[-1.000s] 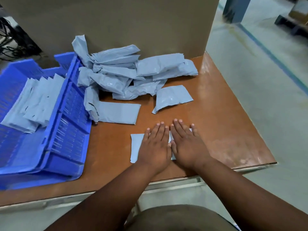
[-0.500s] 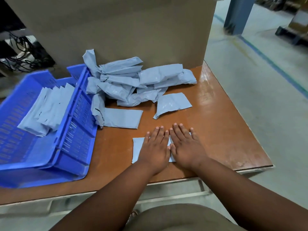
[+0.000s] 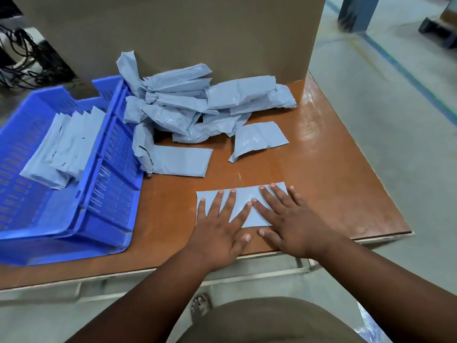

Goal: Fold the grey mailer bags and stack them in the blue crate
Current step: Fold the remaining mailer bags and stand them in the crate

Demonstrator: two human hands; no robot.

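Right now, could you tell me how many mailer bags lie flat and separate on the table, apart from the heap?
3: one pressed under both hands, one beside the blue crate, one right of the heap. The heap may hide others.

Both hands flat on one folded bag (image 3: 241, 206) near desk (image 3: 321, 181) front edge: left hand (image 3: 218, 233), right hand (image 3: 294, 226), fingers spread. Loose bag pile (image 3: 197, 107) at back against cardboard box (image 3: 173, 33). Crate (image 3: 106, 194) at left edge holds folded bags (image 3: 66, 147).
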